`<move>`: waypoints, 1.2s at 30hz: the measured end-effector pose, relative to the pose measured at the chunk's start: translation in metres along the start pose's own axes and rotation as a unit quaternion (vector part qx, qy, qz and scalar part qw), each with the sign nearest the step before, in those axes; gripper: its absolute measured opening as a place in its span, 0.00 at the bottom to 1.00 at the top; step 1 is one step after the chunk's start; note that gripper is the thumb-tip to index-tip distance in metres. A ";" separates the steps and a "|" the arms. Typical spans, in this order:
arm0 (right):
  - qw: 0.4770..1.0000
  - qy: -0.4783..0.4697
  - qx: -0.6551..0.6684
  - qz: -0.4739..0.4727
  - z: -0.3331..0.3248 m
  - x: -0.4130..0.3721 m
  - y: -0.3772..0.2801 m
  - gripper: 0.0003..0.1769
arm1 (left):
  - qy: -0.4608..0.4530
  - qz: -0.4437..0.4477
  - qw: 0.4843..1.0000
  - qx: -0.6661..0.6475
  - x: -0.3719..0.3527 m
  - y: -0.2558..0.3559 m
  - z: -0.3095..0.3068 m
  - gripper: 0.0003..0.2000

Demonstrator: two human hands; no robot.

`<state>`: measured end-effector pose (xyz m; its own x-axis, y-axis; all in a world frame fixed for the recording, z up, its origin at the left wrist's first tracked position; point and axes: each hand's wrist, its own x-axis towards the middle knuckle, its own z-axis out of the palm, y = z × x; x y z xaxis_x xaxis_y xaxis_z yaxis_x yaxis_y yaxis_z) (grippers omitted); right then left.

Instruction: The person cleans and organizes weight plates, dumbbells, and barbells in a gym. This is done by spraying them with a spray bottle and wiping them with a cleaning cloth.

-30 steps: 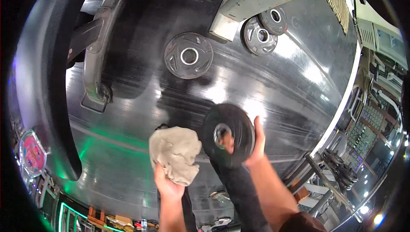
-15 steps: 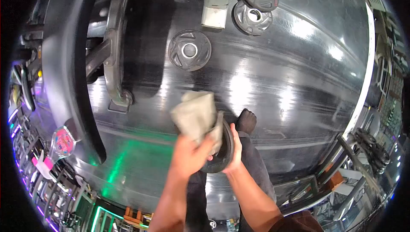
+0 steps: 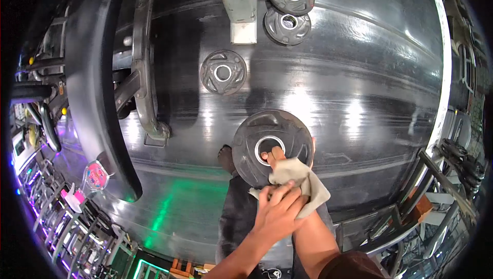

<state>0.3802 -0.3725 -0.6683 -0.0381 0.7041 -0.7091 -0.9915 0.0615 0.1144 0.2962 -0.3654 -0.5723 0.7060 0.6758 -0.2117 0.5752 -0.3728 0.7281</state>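
From where I stand this looks like a gym. Round weight plates (image 3: 288, 26) with metal-ringed centre holes lie on the glossy dark floor (image 3: 349, 94), near the foot of a pale, rust-spotted metal post (image 3: 241, 6). A long black padded bench (image 3: 95, 89) stands on a metal frame (image 3: 139, 63), and more racks and machines crowd the edges of the room.
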 end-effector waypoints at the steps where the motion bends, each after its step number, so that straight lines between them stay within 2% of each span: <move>1: 1.000 -0.012 0.006 0.005 0.001 0.001 0.000 0.44 | 0.026 0.038 0.998 0.047 0.004 -0.009 0.001 0.14; 4: 0.998 -0.051 0.030 0.009 0.005 0.003 0.006 0.46 | 0.055 -0.004 0.997 0.046 0.025 -0.031 -0.001 0.17; 6: 0.995 -0.089 0.033 0.024 0.011 0.005 0.007 0.48 | 0.073 -0.127 0.987 0.062 0.051 -0.038 -0.012 0.17; 7: 0.994 -0.104 0.024 0.031 0.013 0.003 0.007 0.49 | 0.153 -0.179 0.971 0.046 0.063 -0.050 -0.016 0.18; 9: 0.991 -0.124 -0.010 0.052 0.014 0.000 0.010 0.50 | 0.209 -0.258 0.943 -0.015 0.079 -0.097 -0.033 0.19; 10: 0.987 -0.127 -0.073 0.064 0.014 -0.001 0.012 0.52 | 0.190 -0.286 0.937 -0.060 0.082 -0.118 -0.041 0.18; 13: 0.993 -0.104 0.010 0.059 0.017 -0.003 0.019 0.53 | 0.165 -0.191 0.966 -0.059 0.061 -0.114 -0.051 0.19; 14: 0.994 -0.093 0.039 0.048 0.019 -0.005 0.019 0.53 | 0.160 -0.202 0.966 -0.032 0.052 -0.106 -0.050 0.18; 15: 0.993 -0.041 0.106 0.037 0.020 -0.001 0.018 0.50 | 0.162 -0.211 0.964 -0.004 0.046 -0.094 -0.043 0.18; 18: 0.993 -0.036 0.110 0.013 0.018 0.001 0.011 0.49 | 0.170 -0.222 0.960 -0.030 0.018 -0.074 -0.037 0.18; 21: 0.985 -0.171 0.034 0.007 0.018 0.009 0.010 0.50 | 0.152 -0.209 0.963 -0.070 -0.016 -0.072 -0.034 0.17; 23: 0.988 -0.148 -0.036 0.001 0.020 0.010 0.009 0.50 | 0.109 -0.210 0.970 -0.061 -0.034 -0.079 -0.044 0.17; 24: 0.988 -0.137 -0.069 -0.002 0.020 0.010 0.009 0.51 | 0.111 -0.284 0.946 -0.108 -0.045 -0.087 -0.051 0.16; 26: 0.966 -0.140 -0.218 0.014 0.013 0.008 0.011 0.49 | 0.111 -0.422 0.877 -0.199 -0.066 -0.109 -0.069 0.13; 27: 0.904 -0.114 -0.403 -0.090 0.015 0.010 0.024 0.49 | 0.163 -0.446 0.840 -0.261 -0.068 -0.121 -0.083 0.13; 28: 0.775 -0.146 -0.597 -0.148 0.024 0.008 0.026 0.50 | 0.214 -0.467 0.796 -0.321 -0.062 -0.130 -0.099 0.13; 29: 0.606 -0.155 -0.748 -0.224 0.033 0.007 0.028 0.54 | 0.219 -0.462 0.807 -0.296 -0.049 -0.134 -0.116 0.13; 30: 0.540 -0.164 -0.800 -0.203 0.045 0.005 0.032 0.48 | 0.226 -0.457 0.817 -0.271 -0.033 -0.135 -0.133 0.14; 32: 0.417 -0.173 -0.892 -0.015 0.062 0.002 0.036 0.44 | 0.174 -0.410 0.839 -0.312 -0.004 -0.132 -0.145 0.14; 33: 0.446 -0.190 -0.873 -0.052 0.052 0.001 0.043 0.42 | 0.145 -0.383 0.849 -0.334 0.011 -0.132 -0.144 0.14; 35: 0.499 -0.221 -0.828 -0.128 0.027 0.000 0.058 0.38 | 0.025 -0.361 0.883 -0.299 0.035 -0.140 -0.122 0.16; 36: 0.490 -0.229 -0.827 -0.155 0.029 -0.001 0.063 0.36 | -0.060 -0.328 0.938 -0.093 0.047 -0.142 -0.110 0.19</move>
<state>0.3218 -0.3486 -0.6407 -0.1982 0.9503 -0.2399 0.2997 -0.1743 -0.9380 0.2020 -0.2109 -0.6143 0.2726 0.6403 -0.7181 0.8278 0.2242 0.5142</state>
